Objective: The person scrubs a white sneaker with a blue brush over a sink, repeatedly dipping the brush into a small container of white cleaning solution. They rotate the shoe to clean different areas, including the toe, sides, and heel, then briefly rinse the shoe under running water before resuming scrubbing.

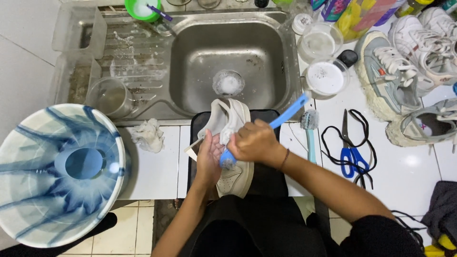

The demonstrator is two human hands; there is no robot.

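A cream-white sneaker lies on a black mat at the counter's front edge, its toe pointing toward me. My left hand cups the shoe's left side and holds it steady. My right hand grips a blue brush. The brush head presses against the shoe's side near my left palm, and its handle slants up to the right.
A steel sink lies behind the shoe. A blue-and-white basin stands at the left, with a crumpled cloth beside it. To the right are a second brush, blue scissors, black laces, plastic containers and several sneakers.
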